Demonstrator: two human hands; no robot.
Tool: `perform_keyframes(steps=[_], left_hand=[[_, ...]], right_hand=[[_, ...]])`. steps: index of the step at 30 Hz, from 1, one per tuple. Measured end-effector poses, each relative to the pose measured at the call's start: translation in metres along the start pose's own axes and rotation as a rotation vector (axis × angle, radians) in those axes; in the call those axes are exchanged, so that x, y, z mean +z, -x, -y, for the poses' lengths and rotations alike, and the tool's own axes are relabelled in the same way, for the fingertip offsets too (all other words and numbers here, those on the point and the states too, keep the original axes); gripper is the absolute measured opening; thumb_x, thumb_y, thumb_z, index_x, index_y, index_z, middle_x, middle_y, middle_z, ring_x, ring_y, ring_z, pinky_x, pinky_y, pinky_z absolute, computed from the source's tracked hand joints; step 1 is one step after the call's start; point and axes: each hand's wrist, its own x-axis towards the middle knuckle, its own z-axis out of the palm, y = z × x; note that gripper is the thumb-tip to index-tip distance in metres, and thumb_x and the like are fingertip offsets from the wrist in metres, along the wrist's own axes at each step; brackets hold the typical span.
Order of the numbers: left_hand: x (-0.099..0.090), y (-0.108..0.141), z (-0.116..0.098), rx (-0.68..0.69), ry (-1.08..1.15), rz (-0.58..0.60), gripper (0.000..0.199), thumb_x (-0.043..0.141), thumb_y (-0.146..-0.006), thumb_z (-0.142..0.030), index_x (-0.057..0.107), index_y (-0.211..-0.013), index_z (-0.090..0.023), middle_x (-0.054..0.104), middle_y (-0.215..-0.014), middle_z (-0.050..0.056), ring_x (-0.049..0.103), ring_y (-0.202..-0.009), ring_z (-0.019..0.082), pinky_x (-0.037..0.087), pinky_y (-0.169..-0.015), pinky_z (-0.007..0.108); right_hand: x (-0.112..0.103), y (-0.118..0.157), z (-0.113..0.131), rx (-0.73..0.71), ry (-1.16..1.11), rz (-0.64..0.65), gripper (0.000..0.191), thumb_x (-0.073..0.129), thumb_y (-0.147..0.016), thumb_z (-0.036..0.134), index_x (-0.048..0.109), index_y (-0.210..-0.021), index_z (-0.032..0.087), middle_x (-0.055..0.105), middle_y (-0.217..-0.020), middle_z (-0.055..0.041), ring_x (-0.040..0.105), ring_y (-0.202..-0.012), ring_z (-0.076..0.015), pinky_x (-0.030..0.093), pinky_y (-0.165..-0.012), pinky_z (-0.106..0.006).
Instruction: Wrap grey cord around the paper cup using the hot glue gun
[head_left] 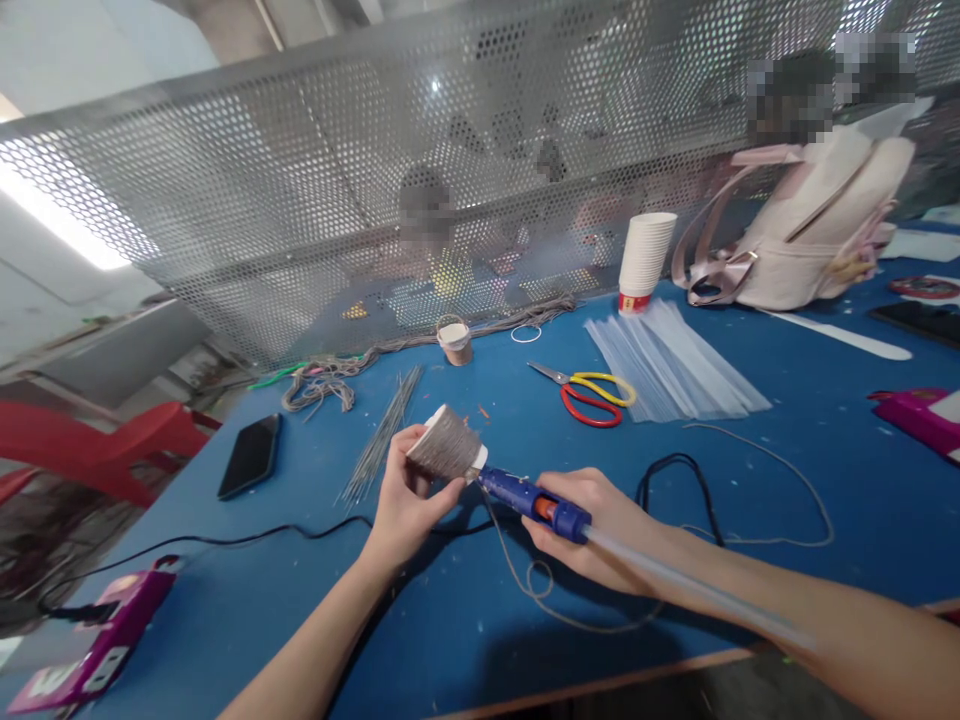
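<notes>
My left hand [409, 500] is closed around a paper cup [448, 446] tilted on its side, its wall wound with grey-brown cord. In my right hand [600, 520] is a blue hot glue gun [517, 492], with a long clear glue stick [697, 583] sticking out of its back end. The gun's nozzle is at the white end of the cup; whether it touches is hard to see. From the cup a loose length of cord [536, 595] trails down onto the table.
Red-and-yellow scissors [592, 392], clear glue sticks [675, 365] and stacked paper cups [646, 260] lie beyond my right hand. A small cord-wrapped cup [454, 343], thin wires [382, 435], a phone [251, 455] and a purple power strip [105, 640] are further left. A perforated metal screen [337, 200] stands behind.
</notes>
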Motion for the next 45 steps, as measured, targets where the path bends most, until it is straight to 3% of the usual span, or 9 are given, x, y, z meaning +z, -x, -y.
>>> perform_keyframes(steps=[6, 13, 20, 31, 45], left_hand=[[-0.004, -0.001, 0.001, -0.042, 0.016, -0.011, 0.056, 0.085, -0.056, -0.034, 0.053, -0.101, -0.024, 0.053, -0.110, 0.004, 0.059, -0.094, 0.017, 0.052, -0.087, 0.032], [-0.006, -0.002, 0.002, -0.038, 0.038, -0.003, 0.055, 0.086, -0.054, -0.034, 0.055, -0.098, -0.023, 0.053, -0.114, 0.006, 0.060, -0.095, 0.018, 0.052, -0.087, 0.033], [-0.010, -0.004, 0.005, -0.020, 0.063, 0.055, 0.057, 0.086, -0.055, -0.032, 0.054, -0.100, -0.023, 0.053, -0.117, 0.007, 0.058, -0.103, 0.020, 0.051, -0.090, 0.035], [-0.011, -0.004, 0.010, 0.164, 0.080, 0.107, 0.049, 0.082, -0.060, -0.019, 0.053, -0.099, -0.025, 0.048, -0.126, 0.006, 0.054, -0.112, 0.019, 0.050, -0.086, 0.029], [-0.009, -0.003, 0.012, 0.195, 0.042, 0.063, 0.053, 0.082, -0.058, -0.019, 0.049, -0.099, -0.025, 0.048, -0.126, 0.008, 0.053, -0.114, 0.021, 0.050, -0.082, 0.030]], right_hand=[[-0.006, -0.004, -0.003, 0.085, -0.058, -0.029, 0.027, 0.056, -0.080, 0.027, 0.038, -0.060, 0.022, 0.044, -0.052, 0.0051, 0.029, -0.048, -0.0094, 0.029, -0.051, -0.024], [-0.006, -0.003, 0.003, 0.057, -0.100, 0.019, 0.025, 0.055, -0.076, 0.025, 0.037, -0.060, 0.022, 0.040, -0.052, 0.0058, 0.029, -0.048, -0.0087, 0.028, -0.051, -0.024], [-0.019, -0.007, 0.006, 0.255, -0.213, 0.061, 0.024, 0.055, -0.078, 0.033, 0.044, -0.060, 0.020, 0.044, -0.053, 0.0053, 0.035, -0.050, -0.0096, 0.028, -0.048, -0.023], [-0.017, -0.006, 0.007, 0.255, -0.194, 0.076, 0.023, 0.054, -0.076, 0.033, 0.044, -0.060, 0.020, 0.044, -0.053, 0.0050, 0.035, -0.051, -0.0102, 0.028, -0.050, -0.025], [-0.013, -0.004, 0.009, 0.196, -0.147, 0.073, 0.025, 0.053, -0.076, 0.032, 0.041, -0.058, 0.021, 0.043, -0.052, 0.0045, 0.032, -0.048, -0.0093, 0.027, -0.051, -0.024]])
